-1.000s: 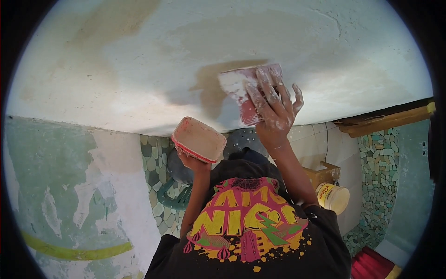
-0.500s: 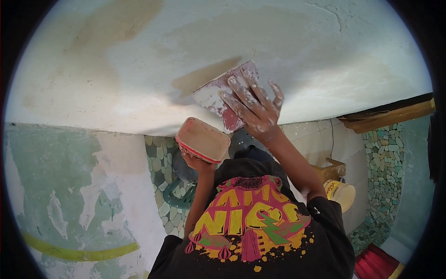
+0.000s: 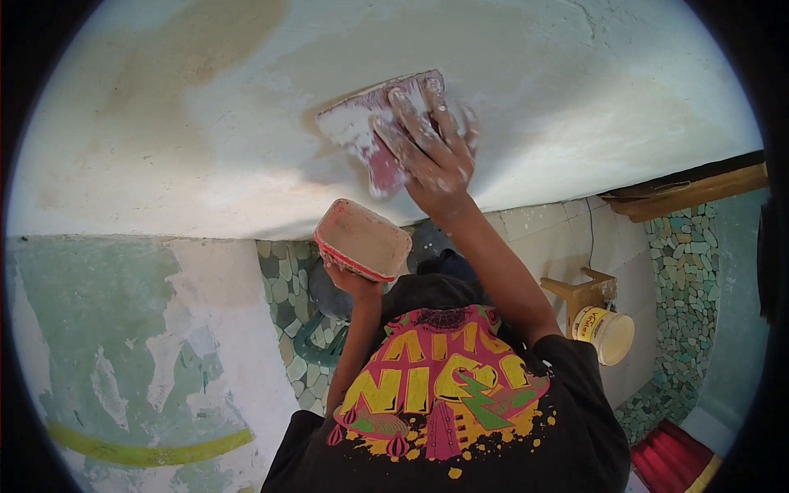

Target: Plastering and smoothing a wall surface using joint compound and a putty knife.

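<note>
My right hand (image 3: pixel 440 160), its fingers smeared white, presses a wide red putty scraper (image 3: pixel 384 168) against the pale wall (image 3: pixel 526 107). Its fingers lie spread over the scraper's face, and the thumb is hidden. White putty coats much of the blade, whose long edge touches the wall along a damp-looking tan patch. Lower and to the left, my left hand (image 3: pixel 353 283) holds up a rectangular red tub (image 3: pixel 362 241) from below. A beige, putty-like layer covers the tub's inside.
At right, a wooden stool (image 3: pixel 590 289) stands beside a yellow and white bucket (image 3: pixel 606 335) on the tiled floor. A green plastic chair (image 3: pixel 316 341) is partly visible at left, near pebble-patterned flooring (image 3: pixel 283 287). A wooden beam (image 3: pixel 699 193) juts along the right.
My right hand and the scraper have moved up the wall and slightly left. The tub in my left hand has shifted only a little.
</note>
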Demonstrator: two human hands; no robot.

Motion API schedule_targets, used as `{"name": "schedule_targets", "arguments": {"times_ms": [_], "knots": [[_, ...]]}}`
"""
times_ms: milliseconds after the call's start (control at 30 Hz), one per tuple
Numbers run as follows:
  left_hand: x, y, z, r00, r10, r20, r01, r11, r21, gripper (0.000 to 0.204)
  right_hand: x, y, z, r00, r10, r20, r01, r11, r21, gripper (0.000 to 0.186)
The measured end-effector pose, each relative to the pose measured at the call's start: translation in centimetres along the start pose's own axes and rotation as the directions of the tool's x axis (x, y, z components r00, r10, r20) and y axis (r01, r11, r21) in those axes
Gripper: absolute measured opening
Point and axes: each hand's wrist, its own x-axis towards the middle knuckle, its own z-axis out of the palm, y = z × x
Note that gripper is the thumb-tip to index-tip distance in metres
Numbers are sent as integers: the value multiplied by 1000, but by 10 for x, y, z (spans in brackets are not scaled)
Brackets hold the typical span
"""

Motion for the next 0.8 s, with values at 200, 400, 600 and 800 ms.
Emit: {"name": "schedule_targets", "arguments": {"times_ms": [200,400,600,800], "knots": [[1,0,-8,999,46,16,-47,999,25,65,0,-20,-20,995,24,95,-24,1000,-2,33],[0,-1,2,997,31,-75,-28,999,40,65,0,-15,-19,987,66,149,-52,994,-92,38],[-2,-5,-1,1000,1,4,-1,1000,-23,70,32,-15,-54,992,115,47,-111,990,-88,47],[-2,-10,2,999,36,-27,-35,998,54,69,1,-13,-47,956,175,235,-127,970,-205,54]]}}
